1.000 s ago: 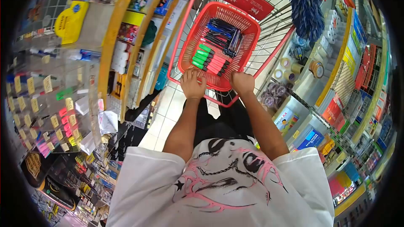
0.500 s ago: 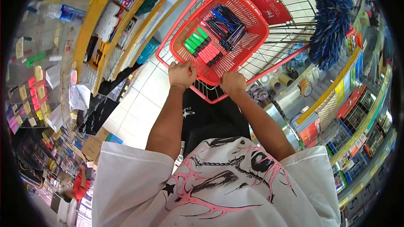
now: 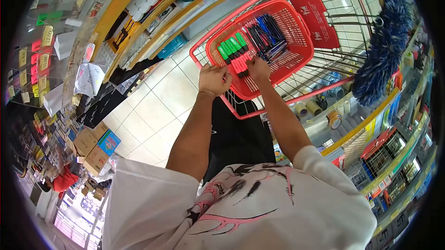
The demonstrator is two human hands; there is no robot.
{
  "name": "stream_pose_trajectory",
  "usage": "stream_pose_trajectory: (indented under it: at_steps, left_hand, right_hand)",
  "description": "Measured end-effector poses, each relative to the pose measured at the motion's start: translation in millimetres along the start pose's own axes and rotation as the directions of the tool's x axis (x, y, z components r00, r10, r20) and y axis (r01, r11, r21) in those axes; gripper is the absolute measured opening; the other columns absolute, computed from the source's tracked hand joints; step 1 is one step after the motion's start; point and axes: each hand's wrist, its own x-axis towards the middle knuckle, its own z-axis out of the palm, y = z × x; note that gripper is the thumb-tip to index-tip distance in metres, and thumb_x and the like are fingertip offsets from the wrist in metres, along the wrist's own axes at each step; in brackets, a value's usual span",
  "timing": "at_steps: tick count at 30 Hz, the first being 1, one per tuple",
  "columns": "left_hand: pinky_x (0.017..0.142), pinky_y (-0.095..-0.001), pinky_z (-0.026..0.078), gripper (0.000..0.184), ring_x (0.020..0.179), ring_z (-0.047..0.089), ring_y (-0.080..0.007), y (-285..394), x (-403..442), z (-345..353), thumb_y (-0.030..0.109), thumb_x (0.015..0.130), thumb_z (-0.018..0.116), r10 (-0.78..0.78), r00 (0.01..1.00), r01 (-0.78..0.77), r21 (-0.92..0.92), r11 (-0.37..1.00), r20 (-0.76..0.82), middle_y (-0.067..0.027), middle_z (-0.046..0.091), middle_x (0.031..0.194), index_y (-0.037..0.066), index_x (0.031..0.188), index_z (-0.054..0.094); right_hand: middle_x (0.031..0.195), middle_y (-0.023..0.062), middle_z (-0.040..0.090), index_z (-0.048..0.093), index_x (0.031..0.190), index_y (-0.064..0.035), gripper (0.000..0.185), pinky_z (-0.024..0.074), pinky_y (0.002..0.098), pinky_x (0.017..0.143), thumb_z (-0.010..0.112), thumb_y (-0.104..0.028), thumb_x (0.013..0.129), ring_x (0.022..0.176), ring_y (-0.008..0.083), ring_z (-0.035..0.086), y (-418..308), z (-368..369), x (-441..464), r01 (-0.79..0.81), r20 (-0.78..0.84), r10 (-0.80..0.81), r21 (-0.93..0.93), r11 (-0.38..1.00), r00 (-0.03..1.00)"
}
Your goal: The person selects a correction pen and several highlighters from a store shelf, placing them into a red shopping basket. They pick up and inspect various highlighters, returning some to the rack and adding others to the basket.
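Observation:
My left hand (image 3: 214,81) is closed around the red handle bar of a wire shopping cart (image 3: 235,111), beside the near-left rim of a red plastic basket (image 3: 301,41). Over the basket, my right hand (image 3: 258,68) has its fingers curled down at the pink highlighters (image 3: 239,65); whether one is between the fingertips is hidden. A row of green highlighters (image 3: 232,46) lies just beyond the pink ones. To their right is a pile of dark and blue pens (image 3: 265,33). The basket sits inside the cart.
Shelves with a yellow edge (image 3: 123,6) run along the left, and stocked shelves (image 3: 384,157) along the right. A blue fluffy duster (image 3: 382,48) hangs at the cart's right side. Cardboard boxes (image 3: 95,145) stand on the tiled floor (image 3: 157,106). A person in red (image 3: 65,179) is farther off.
My right hand has left the cart's handle area and moved forward over the basket to the pink highlighters. My left hand stays on the handle. The view has turned, shifting the cart right.

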Motion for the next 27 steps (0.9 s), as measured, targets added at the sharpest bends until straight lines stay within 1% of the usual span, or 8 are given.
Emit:
stream_pose_trajectory:
  at_steps: [4, 9, 15, 19, 23, 25, 26, 27]
  left_hand:
    - [0.068, -0.0359, 0.039, 0.013, 0.061, 0.058, -0.0213, -4.6, 1.6, 4.5, 0.022, 0.074, 0.059, 0.005, 0.999, -0.006, -0.039, 0.999, -0.04, -0.0052, 0.06, 0.061, 0.01, 0.069, 0.059]
    - [0.069, -0.0344, 0.039, 0.013, 0.063, 0.058, -0.0192, -8.2, -3.0, 7.6, 0.022, 0.074, 0.061, 0.015, 0.996, -0.017, -0.026, 1.0, -0.084, -0.0037, 0.06, 0.061, 0.012, 0.067, 0.057]
    - [0.068, -0.0346, 0.039, 0.007, 0.06, 0.056, -0.0199, -9.4, -5.3, 9.3, 0.017, 0.07, 0.062, -0.002, 0.997, -0.004, -0.075, 0.997, -0.081, -0.0038, 0.059, 0.061, 0.011, 0.069, 0.058]
    - [0.068, -0.0346, 0.038, 0.007, 0.06, 0.056, -0.02, -9.1, -2.3, 9.6, 0.017, 0.069, 0.062, 0.037, 0.991, -0.045, -0.059, 0.997, -0.132, -0.0032, 0.059, 0.061, 0.011, 0.069, 0.058]
    - [0.069, -0.0351, 0.038, 0.009, 0.06, 0.056, -0.0209, -8.9, -2.8, 8.5, 0.019, 0.07, 0.061, 0.033, 0.989, -0.046, -0.091, 0.995, -0.145, -0.0042, 0.059, 0.061, 0.011, 0.069, 0.057]
    - [0.069, -0.0354, 0.039, 0.009, 0.061, 0.056, -0.0211, -6.5, -2.7, 6.5, 0.019, 0.071, 0.061, 0.023, 0.989, -0.037, -0.091, 0.995, -0.149, -0.0046, 0.059, 0.061, 0.011, 0.068, 0.057]
    - [0.069, -0.0358, 0.039, 0.01, 0.062, 0.057, -0.0213, -5.6, -3.3, 5.2, 0.02, 0.072, 0.061, 0.013, 0.99, -0.025, -0.08, 0.996, -0.143, -0.005, 0.06, 0.062, 0.011, 0.068, 0.057]
    - [0.069, -0.0358, 0.039, 0.01, 0.062, 0.057, -0.0213, -5.4, -3.4, 5.6, 0.02, 0.072, 0.061, 0.031, 0.985, -0.046, -0.086, 0.995, -0.167, -0.005, 0.06, 0.062, 0.011, 0.068, 0.057]
  right_hand:
    - [0.128, 0.021, 0.053, 0.054, 0.12, -0.0058, 0.052, 0.0497, 0.0492, 0.092, 0.069, -0.027, 0.075, 0.115, 0.0375, 0.057, 35.8, 77.1, 60.7, -0.022, 0.114, 0.023, -0.008, 1.0, 0.993]
    - [0.135, 0.0277, 0.044, 0.033, 0.137, -0.0027, 0.078, 0.0484, 0.0488, 0.095, 0.072, -0.027, 0.073, 0.114, 0.0455, 0.054, 40.2, 99.3, 62.3, -0.076, 0.172, 0.089, -0.077, 0.994, 0.981]
    - [0.131, 0.03, 0.041, 0.042, 0.129, -0.0038, 0.061, 0.0484, 0.0535, 0.092, 0.066, -0.02, 0.075, 0.112, 0.0498, 0.052, 69.5, 110.4, 70.5, -0.038, 0.121, 0.04, -0.015, 0.999, 0.992]
    - [0.109, 0.0233, 0.065, 0.06, 0.111, -0.0031, 0.04, 0.0507, 0.0478, 0.091, 0.063, -0.017, 0.073, 0.104, 0.0427, 0.061, 77.8, 104.4, 79.5, -0.149, 0.115, 0.155, -0.061, 0.987, 0.981]
    - [0.093, 0.0188, 0.071, 0.068, 0.097, -0.0039, 0.031, 0.0529, 0.0433, 0.087, 0.068, -0.02, 0.071, 0.094, 0.0372, 0.067, 100.4, 123.5, 91.9, -0.064, 0.017, 0.065, -0.044, 0.997, 0.998]
    - [0.087, 0.0137, 0.071, 0.069, 0.094, -0.0042, 0.03, 0.0546, 0.0384, 0.073, 0.073, -0.021, 0.07, 0.08, 0.0294, 0.069, 105.1, 118.4, 99.8, 0.004, 0.055, -0.003, -0.013, 1.0, 0.998]
    - [0.077, 0.0042, 0.067, 0.068, 0.091, -0.0057, 0.029, 0.0471, 0.0303, 0.056, 0.078, -0.021, 0.069, 0.065, 0.0156, 0.063, 98.4, 94.6, 93.7, -0.175, 0.301, 0.032, 0.462, 0.87, 0.953]
    - [0.072, 0.0002, 0.063, 0.066, 0.09, -0.0074, 0.025, 0.0418, 0.0277, 0.052, 0.077, -0.02, 0.072, 0.06, 0.0117, 0.058, 70.0, 53.2, 75.4, -0.288, 0.394, 0.061, 0.548, 0.786, 0.917]
